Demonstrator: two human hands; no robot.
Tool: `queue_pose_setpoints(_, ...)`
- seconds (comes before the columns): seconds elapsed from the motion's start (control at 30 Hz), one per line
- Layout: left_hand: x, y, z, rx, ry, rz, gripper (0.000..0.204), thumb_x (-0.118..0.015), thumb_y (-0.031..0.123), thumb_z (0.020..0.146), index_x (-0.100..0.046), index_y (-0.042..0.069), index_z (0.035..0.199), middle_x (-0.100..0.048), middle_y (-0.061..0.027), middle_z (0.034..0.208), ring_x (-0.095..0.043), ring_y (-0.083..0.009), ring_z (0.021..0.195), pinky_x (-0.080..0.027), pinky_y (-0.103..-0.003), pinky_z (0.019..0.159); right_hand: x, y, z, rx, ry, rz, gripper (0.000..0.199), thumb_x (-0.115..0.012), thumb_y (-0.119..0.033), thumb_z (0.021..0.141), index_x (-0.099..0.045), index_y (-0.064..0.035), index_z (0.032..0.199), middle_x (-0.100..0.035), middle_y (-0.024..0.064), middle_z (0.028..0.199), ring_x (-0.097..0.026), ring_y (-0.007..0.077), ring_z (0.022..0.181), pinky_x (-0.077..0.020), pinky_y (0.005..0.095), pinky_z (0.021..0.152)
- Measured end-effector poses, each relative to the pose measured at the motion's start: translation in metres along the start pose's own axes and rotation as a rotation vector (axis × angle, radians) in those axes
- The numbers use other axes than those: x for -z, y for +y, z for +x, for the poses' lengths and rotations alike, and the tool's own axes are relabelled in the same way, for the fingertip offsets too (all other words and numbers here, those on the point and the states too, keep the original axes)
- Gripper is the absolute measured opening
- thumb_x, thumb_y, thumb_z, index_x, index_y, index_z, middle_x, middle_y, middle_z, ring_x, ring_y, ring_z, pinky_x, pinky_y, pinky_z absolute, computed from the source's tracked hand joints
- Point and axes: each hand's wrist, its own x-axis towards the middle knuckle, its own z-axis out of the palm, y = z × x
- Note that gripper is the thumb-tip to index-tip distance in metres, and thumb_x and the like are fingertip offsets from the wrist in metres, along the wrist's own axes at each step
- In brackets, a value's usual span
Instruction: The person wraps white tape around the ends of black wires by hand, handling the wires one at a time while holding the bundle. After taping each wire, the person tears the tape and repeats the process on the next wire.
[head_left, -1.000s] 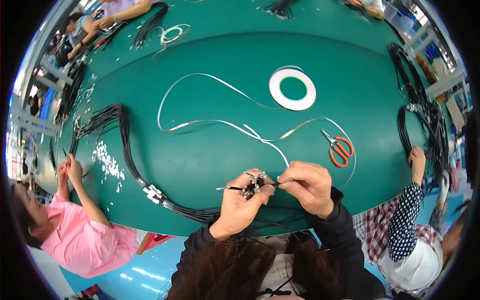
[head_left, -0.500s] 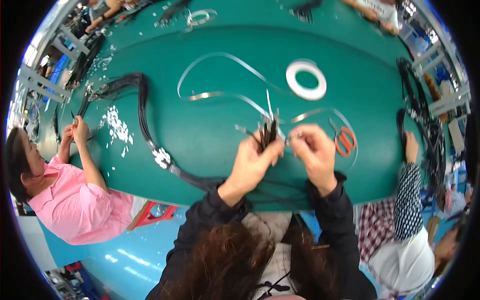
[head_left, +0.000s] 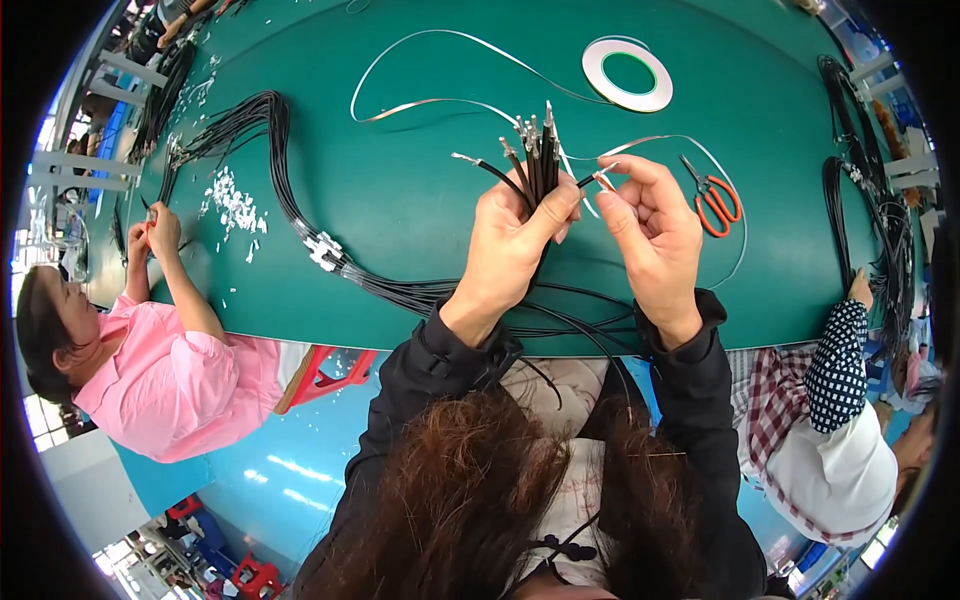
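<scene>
My left hand (head_left: pixel 515 235) is closed round a bundle of black cables (head_left: pixel 537 165), whose stripped, silvery ends stick up above the fist. One cable (head_left: pixel 490 167) splays out to the left of the others. My right hand (head_left: pixel 652 235) is just to the right, thumb and forefinger pinched at the tip of a single cable (head_left: pixel 588 181) that leans out of the bundle. A narrow whitish tape strip (head_left: pixel 566 150) runs behind the cable ends and past the right fingertips. Whether the strip is also between those fingers is hard to make out.
A tape roll (head_left: pixel 628 74) lies ahead on the green table (head_left: pixel 420 200). Orange-handled cutters (head_left: pixel 716 205) are to the right. A long cable harness (head_left: pixel 285 190) with white connectors (head_left: pixel 323 251) curves left, near scattered white pieces (head_left: pixel 234 205). Co-workers sit at left (head_left: pixel 180 370) and right (head_left: pixel 830 450).
The table and everything on it sit higher in the picture now. My left hand keeps its hold on the cables; my right fingers are more stretched out at the single cable's tip.
</scene>
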Motion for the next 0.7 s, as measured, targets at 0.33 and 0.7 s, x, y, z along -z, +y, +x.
queue_pose_setpoints(0.33, 0.000, -0.003, 0.006, -0.021, 0.033, -0.001, 0.012, -0.058, 0.015, 0.088, -0.053, 0.004, 0.087, -0.054, 0.0000, 0.074, -0.045, -0.0049, 0.061, -0.036, -0.020, 0.056, -0.005, 0.010, 0.008, 0.010, 0.072, 0.132, 0.018, -0.061, -0.002, 0.083, -0.061, -0.0014, 0.102, -0.038, -0.0082, 0.060, -0.029, -0.0010, 0.053, -0.0197, 0.0175, 0.046)
queue_pose_setpoints(0.7, 0.003, 0.002, 0.009, 0.037, -0.013, -0.051, 0.010, -0.058, 0.013, 0.088, -0.054, 0.004, 0.087, -0.053, 0.0000, 0.074, -0.043, -0.0051, 0.061, -0.035, -0.020, 0.056, -0.005, 0.005, 0.016, -0.083, -0.021, 0.368, 0.021, -0.060, -0.003, 0.084, -0.059, -0.0008, 0.105, -0.056, -0.0045, 0.074, -0.040, -0.0009, 0.059, -0.0269, 0.0155, 0.051)
